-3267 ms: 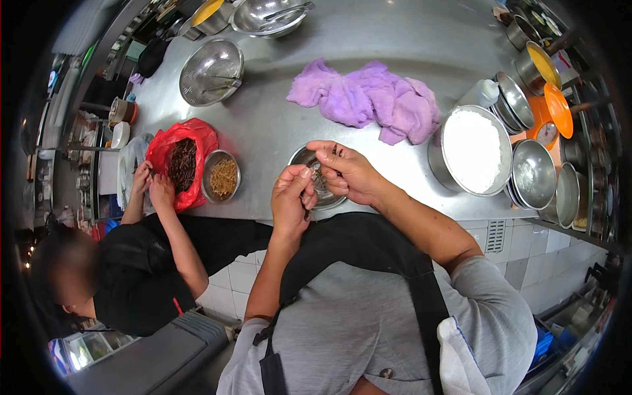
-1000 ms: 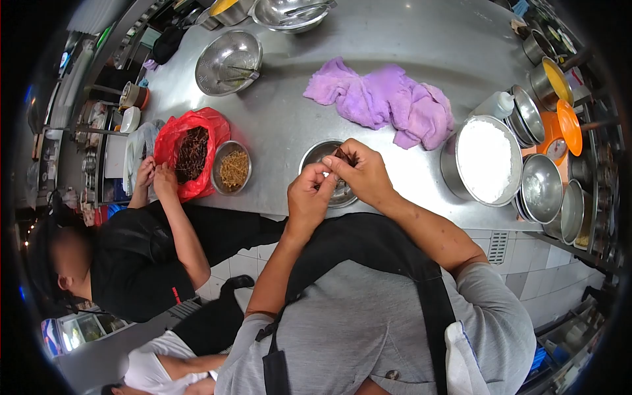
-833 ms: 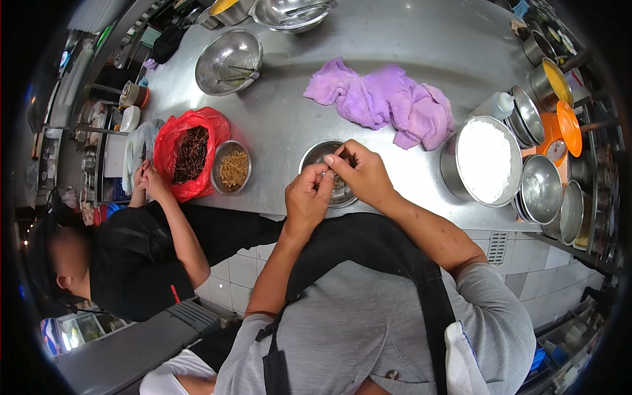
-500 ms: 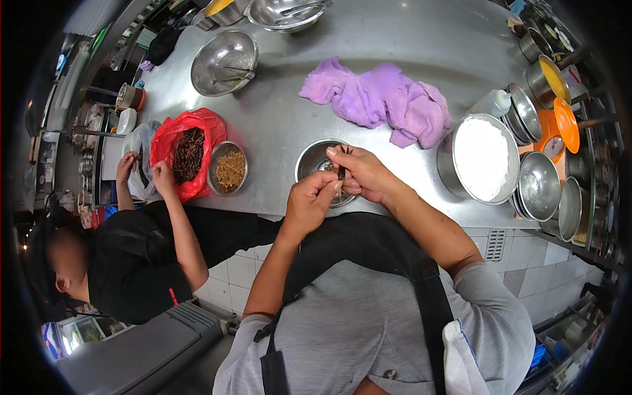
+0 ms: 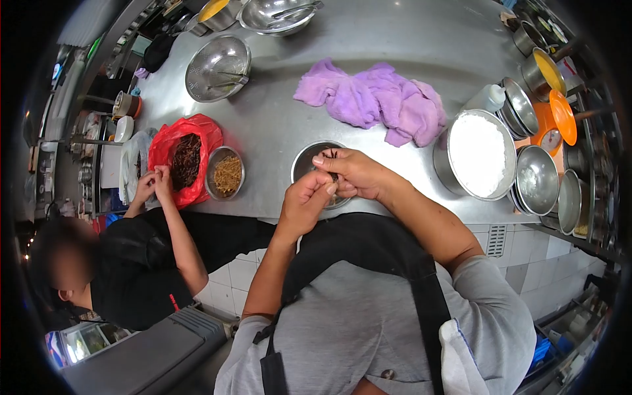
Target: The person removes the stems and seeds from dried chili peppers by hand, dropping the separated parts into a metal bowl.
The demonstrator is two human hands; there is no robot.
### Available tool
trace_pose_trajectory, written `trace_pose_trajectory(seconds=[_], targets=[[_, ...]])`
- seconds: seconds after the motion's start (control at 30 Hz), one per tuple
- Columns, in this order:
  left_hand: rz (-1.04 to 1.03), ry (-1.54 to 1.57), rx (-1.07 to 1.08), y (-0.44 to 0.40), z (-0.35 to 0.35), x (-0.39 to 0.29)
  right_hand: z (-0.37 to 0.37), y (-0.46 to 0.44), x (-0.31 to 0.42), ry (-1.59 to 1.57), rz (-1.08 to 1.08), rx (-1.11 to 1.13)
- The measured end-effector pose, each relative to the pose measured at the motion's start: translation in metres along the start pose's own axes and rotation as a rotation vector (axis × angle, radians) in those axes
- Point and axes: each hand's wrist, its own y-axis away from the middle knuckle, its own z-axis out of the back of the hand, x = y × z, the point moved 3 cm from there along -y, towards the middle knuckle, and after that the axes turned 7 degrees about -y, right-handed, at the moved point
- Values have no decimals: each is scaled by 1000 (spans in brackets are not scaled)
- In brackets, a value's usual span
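Observation:
My left hand [image 5: 307, 203] and my right hand [image 5: 354, 174] meet over a steel bowl [image 5: 301, 160] near the table's front edge. Both are closed, fingertips pinching a dark, thin dried piece that looks like a dried chilli [image 5: 334, 176]. Dark tips poke up above the right fingers. My hands cover most of the bowl's inside, so its contents are largely hidden. To the left, a red plastic bag [image 5: 209, 135] stands open, full of dark red dried chillies [image 5: 186, 160]. Beside it is a small steel bowl of yellowish stem-like bits [image 5: 228, 174].
A co-worker's hands [image 5: 155, 184] are at the red bag's near edge. A purple towel [image 5: 368, 99] lies beyond my bowl. At right stand a pot of white powder [image 5: 477, 158] and stacked steel bowls [image 5: 536, 178]. A colander [image 5: 217, 69] sits at back left.
My hands stay together over the bowl, with the fingers slightly shifted around the dark piece. The co-worker's hands, apart before, have come together by the red bag. The view has shifted slightly.

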Motion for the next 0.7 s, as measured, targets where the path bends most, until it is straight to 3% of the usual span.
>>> trace_pose_trajectory(seconds=[0.1,0.27,0.33,0.37,0.4,0.47,0.5,0.53,0.57,0.6,0.67,0.7], targets=[[8,169,69,2,1,-2,-2,0,-4,-37,-3,53],[187,377,-126,-2,7,14,-8,2,-5,41,190,-14],[202,272,-218,-7,6,17,-26,11,1,1016,850,-174],[216,165,-309,-8,6,19,-33,17,-2,1292,910,-204],[216,167,-311,-9,2,21,-38,21,-2,1294,910,-202],[188,299,-425,-12,-1,26,-45,22,-3,1126,870,-44],[189,298,-424,-12,1,20,-36,15,-7,883,811,-45],[345,270,-349,-11,4,13,-30,17,-1,881,809,-42],[501,241,-276,-7,7,11,-12,15,5,338,495,45],[502,242,-284,-7,10,14,-4,13,4,-194,164,123],[482,526,-147,-8,9,26,5,10,9,-370,327,19],[482,523,-151,-8,11,29,7,11,12,-381,335,-24]])
